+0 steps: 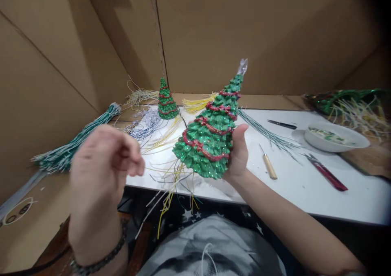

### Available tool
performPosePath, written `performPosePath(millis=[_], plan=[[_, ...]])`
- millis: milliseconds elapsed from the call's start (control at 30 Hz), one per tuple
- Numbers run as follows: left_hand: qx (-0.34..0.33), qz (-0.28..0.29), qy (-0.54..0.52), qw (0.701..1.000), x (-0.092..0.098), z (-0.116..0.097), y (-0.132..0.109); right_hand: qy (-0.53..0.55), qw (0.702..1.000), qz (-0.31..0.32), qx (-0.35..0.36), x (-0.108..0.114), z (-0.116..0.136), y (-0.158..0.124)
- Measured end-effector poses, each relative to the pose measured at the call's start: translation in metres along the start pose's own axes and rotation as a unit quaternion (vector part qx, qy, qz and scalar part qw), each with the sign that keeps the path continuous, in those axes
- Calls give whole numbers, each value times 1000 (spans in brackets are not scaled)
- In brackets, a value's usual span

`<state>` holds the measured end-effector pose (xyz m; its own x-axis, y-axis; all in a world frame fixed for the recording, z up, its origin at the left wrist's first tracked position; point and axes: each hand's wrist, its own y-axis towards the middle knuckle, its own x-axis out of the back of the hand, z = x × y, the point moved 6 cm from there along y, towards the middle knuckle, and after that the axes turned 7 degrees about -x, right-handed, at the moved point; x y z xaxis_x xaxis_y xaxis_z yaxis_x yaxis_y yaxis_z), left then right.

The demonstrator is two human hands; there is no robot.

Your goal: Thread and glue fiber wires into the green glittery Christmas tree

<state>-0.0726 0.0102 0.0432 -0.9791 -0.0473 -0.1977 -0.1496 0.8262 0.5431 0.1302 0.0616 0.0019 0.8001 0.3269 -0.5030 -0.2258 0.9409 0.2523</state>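
A green glittery Christmas tree ornament (210, 137) with red garlands and bows leans to the right in my right hand (240, 152). The thumb shows at its right side; the other fingers are hidden behind it. A clear tip (242, 67) tops the tree, and loose yellow, white and dark wires (171, 186) hang below its base. My left hand (104, 166) is raised to the left, apart from the tree. Its fingers are curled together and slightly blurred; whatever they pinch, if anything, cannot be made out.
A smaller similar tree (167, 103) stands at the back. Bundles of green wires (82, 139), yellow wires (198, 103) and blue-white wires (146, 123) lie around. To the right are an awl (269, 166), red-handled snips (328, 174), a black pen-like tool (281, 124) and a white bowl (336, 143). Cardboard walls (244, 36) enclose the table.
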Motion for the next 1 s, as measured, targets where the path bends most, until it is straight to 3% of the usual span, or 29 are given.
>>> performPosePath(millis=[67,133,367,600,867,1000], plan=[[4,88,4,996,-25,4,-5,0,1000,3,-3,0,-1,-2],[21,112,10,993,-36,9,-9,6,1000,-2,-7,2,-1,-3],[-22,8,17,1000,-22,7,-3,37,999,5,-2,4,0,-2],[-69,21,45,996,-28,1,-6,50,999,2,21,3,4,-3],[-104,-33,66,992,-32,-10,-17,29,1000,-2,5,3,2,-6],[-124,-53,106,985,-31,-15,-25,43,998,43,-30,-4,1,-9]])
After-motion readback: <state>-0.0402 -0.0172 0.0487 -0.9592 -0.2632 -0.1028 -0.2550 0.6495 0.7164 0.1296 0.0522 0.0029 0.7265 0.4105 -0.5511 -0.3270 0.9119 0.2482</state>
